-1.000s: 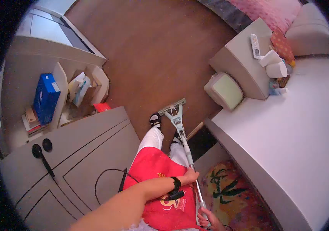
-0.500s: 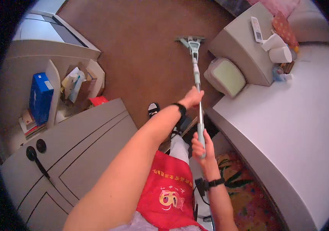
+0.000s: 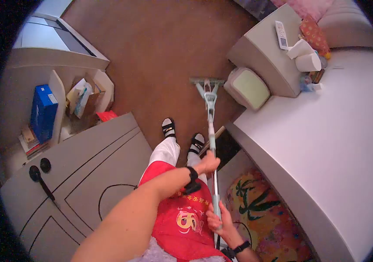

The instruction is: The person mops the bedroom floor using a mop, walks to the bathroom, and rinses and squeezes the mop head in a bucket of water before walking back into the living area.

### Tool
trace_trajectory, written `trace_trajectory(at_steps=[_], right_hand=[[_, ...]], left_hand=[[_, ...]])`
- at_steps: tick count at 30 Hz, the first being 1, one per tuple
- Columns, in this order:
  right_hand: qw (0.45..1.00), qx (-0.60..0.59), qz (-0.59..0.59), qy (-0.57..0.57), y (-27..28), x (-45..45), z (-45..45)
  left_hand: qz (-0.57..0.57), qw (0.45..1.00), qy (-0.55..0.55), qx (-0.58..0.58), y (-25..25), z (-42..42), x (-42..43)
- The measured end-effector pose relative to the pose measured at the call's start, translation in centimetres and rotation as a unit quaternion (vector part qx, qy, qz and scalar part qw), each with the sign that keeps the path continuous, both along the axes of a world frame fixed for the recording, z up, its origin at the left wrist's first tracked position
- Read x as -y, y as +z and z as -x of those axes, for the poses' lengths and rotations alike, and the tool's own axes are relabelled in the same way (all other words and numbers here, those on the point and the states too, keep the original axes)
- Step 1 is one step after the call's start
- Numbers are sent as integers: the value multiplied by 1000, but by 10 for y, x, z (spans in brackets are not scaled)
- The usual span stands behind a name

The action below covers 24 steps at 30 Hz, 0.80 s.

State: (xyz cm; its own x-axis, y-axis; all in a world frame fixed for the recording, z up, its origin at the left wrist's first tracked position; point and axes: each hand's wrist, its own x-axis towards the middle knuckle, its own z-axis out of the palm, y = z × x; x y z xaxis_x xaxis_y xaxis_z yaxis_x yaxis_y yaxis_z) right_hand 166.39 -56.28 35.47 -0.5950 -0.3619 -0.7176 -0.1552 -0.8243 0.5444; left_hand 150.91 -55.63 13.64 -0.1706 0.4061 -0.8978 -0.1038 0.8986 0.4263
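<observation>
Right beside the pale bin (image 3: 249, 89) sits the mop head (image 3: 207, 81), left hand (image 3: 208, 163) and right hand (image 3: 221, 219) both gripping the pole (image 3: 215, 185), and a rightward swing could knock that bin.

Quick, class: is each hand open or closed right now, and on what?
Left hand: closed, holding the mop pole.
Right hand: closed, holding the grip at the pole's near end.

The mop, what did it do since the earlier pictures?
The mop went out from beside the feet, far along the floor, then came partway back; its head is now by the green-topped box. The left hand and right hand drew back with it, never letting go. The blue box and remote stayed put.
</observation>
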Motion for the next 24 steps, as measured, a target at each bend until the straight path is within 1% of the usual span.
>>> trace_trajectory(at_steps=[1, 3, 4, 5, 6, 7, 8, 9, 10, 11, 12, 13, 15, 16, 17, 18, 19, 21, 23, 24], right_hand=[[1000, 9, 4, 17, 10, 4, -14], [998, 40, 33, 31, 32, 10, -41], [996, 57, 50, 40, 42, 14, -54], [995, 64, 59, 50, 51, 17, -67], [994, 69, 65, 61, 57, 18, -78], [992, 74, 69, 72, 63, 19, -87], [993, 58, 91, 40, 65, 21, -92], [994, 45, 88, 43, 68, 16, -92], [995, 31, 87, 50, 71, 8, -90], [994, 16, 90, 60, 75, -1, -86], [993, 19, 57, 100, 81, -13, -69], [991, 8, 43, 130, 78, -17, -59], [982, -20, 1, 190, 66, -26, -38], [969, -33, -39, 244, 57, -33, -26], [961, -35, -65, 268, 45, -38, -11], [951, -37, -89, 292, 30, -41, 7], [941, -38, -112, 316, 16, -44, 24], [938, -54, -99, 327, -13, -47, 70], [931, -99, -102, 337, -43, -43, 117], [931, -135, -87, 328, -60, -41, 138]], left_hand=[[8, 1000, -19, -4, -15, -26, 16], [-33, 999, -2, -5, -18, -70, 47], [-8, 999, -43, 26, -37, -106, 68], [22, 997, -44, 55, -29, -114, 71], [52, 994, -47, 84, -21, -121, 74], [85, 990, -9, 111, 42, -96, 58], [80, 988, 4, 130, 60, -84, 52], [76, 986, 16, 148, 77, -72, 47], [37, 987, 5, 158, 75, -67, 47], [-36, 994, 40, 99, 76, -64, 48], [-110, 991, 66, 37, 78, -59, 49], [-36, 999, 37, 17, 72, -53, 47], [3, 990, 134, 54, 65, -30, 44], [-23, 985, 170, 34, 54, -16, 44], [-46, 977, 207, 15, 56, 5, 44], [-21, 973, 230, -10, 55, 26, 42], [7, 967, 252, -34, 66, 55, 40], [-9, 946, 322, -40, 48, 98, 50], [3, 920, 351, -173, 3, 135, 63], [-5, 905, 398, -149, 16, 158, 65]])
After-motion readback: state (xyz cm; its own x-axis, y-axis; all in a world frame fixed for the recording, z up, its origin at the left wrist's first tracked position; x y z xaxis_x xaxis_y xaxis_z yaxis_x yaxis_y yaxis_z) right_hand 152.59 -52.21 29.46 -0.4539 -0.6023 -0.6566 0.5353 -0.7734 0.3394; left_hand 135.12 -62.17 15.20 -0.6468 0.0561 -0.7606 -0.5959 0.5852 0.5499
